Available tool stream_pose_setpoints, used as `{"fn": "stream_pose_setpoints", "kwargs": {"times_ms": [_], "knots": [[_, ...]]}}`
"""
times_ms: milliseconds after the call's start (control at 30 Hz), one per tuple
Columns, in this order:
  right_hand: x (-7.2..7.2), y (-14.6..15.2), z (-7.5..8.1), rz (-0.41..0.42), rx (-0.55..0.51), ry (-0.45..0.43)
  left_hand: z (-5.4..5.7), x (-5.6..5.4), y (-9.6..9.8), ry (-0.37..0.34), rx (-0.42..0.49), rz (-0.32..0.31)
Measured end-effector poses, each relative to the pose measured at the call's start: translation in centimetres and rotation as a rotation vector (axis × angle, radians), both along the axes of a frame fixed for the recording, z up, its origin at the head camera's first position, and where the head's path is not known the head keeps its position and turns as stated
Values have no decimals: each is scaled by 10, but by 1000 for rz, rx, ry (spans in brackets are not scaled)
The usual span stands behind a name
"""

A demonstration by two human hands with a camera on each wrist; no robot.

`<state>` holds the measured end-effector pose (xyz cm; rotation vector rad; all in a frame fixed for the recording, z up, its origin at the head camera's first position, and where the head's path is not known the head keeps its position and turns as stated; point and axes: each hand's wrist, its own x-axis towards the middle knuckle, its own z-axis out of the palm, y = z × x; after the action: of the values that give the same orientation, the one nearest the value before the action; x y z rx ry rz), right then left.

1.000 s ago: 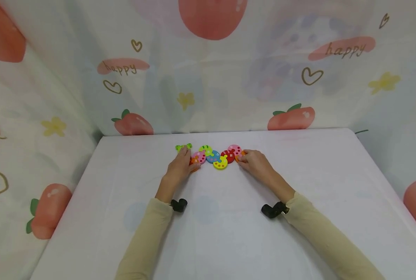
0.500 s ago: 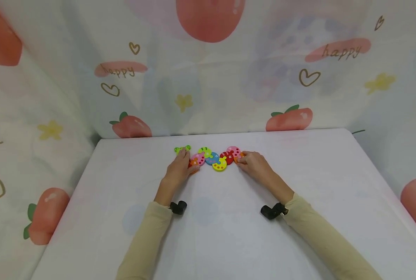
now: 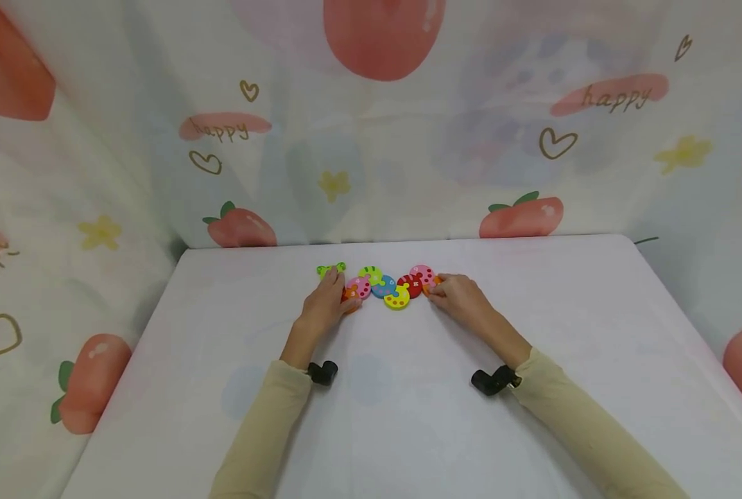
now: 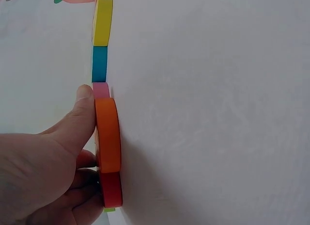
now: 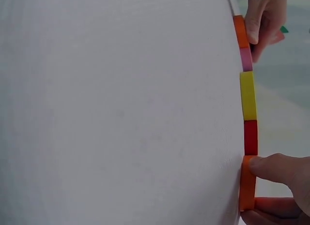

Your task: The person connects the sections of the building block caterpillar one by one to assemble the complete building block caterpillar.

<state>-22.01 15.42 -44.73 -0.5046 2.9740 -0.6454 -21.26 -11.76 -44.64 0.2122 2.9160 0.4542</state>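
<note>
A wavy chain of round, interlocking caterpillar puzzle pieces lies flat on the white table, near its back edge. My left hand [image 3: 323, 305] grips the chain's left end, partly covering it. In the left wrist view, the thumb rests at the orange piece [image 4: 107, 135] and the curled fingers lie beside the red piece [image 4: 111, 189]. A green piece with two knobs [image 3: 331, 268] shows beyond those fingertips. At the other end, my right hand [image 3: 467, 301] pinches another orange piece [image 5: 248, 184] between thumb and fingers.
Between the hands, the chain includes a blue piece [image 3: 383, 286], a yellow piece [image 3: 397, 299] and a red striped piece [image 3: 411, 286]. Printed cloth [image 3: 383, 152] hangs behind the white table [image 3: 396, 416] and along its sides. A black camera [image 3: 324, 373] sits on each wrist.
The head view shifts slightly. Both hands keep their places at the two ends of the chain, and the pieces stay in the same arrangement.
</note>
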Motion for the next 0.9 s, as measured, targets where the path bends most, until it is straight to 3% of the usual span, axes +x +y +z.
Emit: {"fn": "stream_pose_setpoints", "kwargs": {"times_ms": [167, 433, 700, 900], "knots": [[2, 1, 0, -15, 3, -28, 0, 0, 1, 0, -18, 0], [4, 6, -1, 3, 14, 1, -2, 0, 2, 14, -7, -21], [6, 12, 10, 61, -10, -72, 1, 0, -6, 24, -7, -27], [5, 22, 26, 9, -72, -46, 13, -4, -25, 122, 28, -7]]}}
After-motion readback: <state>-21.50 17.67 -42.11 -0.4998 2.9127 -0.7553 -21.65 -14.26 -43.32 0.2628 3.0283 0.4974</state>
